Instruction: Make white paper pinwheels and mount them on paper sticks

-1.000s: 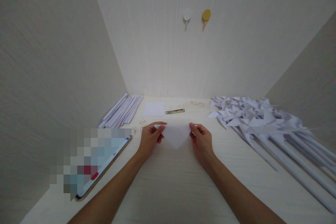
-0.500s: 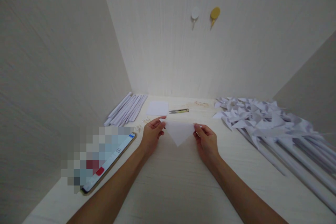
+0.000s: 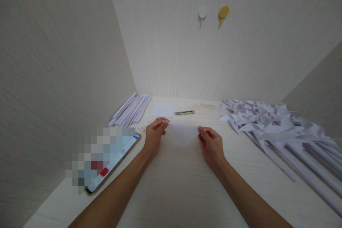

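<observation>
Between my hands is a sheet of white paper [image 3: 183,133], its upper edge stretched across and its lower part tapering to a blurred point. My left hand [image 3: 156,133] pinches the left corner between thumb and fingers. The right corner is pinched the same way by my right hand [image 3: 211,143]. Just beyond the paper lie small thread snips [image 3: 184,113] with their blades toward the left. A flat white paper square [image 3: 162,109] rests beside the snips, past my left hand.
Rolled paper sticks [image 3: 131,110] are bundled at the back left. A phone [image 3: 114,164], partly pixelated, lies left of my left forearm. Paper pinwheels on sticks [image 3: 256,117] are heaped on the right. White and yellow hooks [image 3: 223,11] are on the back wall.
The view has shifted slightly, so everything sits a little further right. Both hands keep their pinch on the paper, whose lower point now looks blurred and less sharp.
</observation>
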`<act>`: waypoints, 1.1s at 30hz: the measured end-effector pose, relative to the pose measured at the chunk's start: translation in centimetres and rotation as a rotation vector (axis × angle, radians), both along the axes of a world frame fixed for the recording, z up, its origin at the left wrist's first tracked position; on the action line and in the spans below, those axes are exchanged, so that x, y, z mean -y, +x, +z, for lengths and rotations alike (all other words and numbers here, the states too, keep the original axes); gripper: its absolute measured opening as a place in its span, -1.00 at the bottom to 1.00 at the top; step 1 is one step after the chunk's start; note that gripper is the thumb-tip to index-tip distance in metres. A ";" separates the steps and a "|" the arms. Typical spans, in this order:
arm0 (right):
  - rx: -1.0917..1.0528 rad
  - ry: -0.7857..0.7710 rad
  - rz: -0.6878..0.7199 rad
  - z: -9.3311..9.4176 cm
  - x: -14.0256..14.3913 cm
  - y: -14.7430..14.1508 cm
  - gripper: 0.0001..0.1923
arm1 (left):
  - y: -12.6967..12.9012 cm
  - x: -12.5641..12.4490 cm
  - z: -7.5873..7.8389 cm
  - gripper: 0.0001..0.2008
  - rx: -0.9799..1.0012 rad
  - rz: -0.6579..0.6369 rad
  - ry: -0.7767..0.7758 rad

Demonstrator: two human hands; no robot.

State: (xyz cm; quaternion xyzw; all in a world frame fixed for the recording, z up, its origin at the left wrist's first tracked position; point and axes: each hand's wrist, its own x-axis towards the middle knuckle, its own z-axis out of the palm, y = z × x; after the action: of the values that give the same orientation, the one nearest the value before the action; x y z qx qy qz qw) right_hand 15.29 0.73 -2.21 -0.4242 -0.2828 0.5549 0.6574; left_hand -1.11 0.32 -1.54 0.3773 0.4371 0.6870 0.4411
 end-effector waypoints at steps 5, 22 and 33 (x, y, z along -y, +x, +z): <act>-0.002 0.004 0.000 -0.2 0.0 0.0 -0.74 | -0.1 0.0 -0.1 -0.86 0.000 -0.005 0.009; 0.148 0.046 0.069 -0.5 0.1 0.0 -0.76 | 0.3 0.0 0.2 -0.78 0.191 0.039 -0.035; 0.064 0.032 0.036 -0.5 0.0 -0.1 -0.75 | 1.2 0.5 -0.4 -0.54 0.020 -0.086 -0.014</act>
State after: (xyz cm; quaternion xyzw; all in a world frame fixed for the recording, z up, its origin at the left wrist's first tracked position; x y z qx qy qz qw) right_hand 15.24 0.74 -2.67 -0.4263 -0.3201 0.5480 0.6446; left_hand 0.11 -0.13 -1.99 0.3857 0.4208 0.6682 0.4772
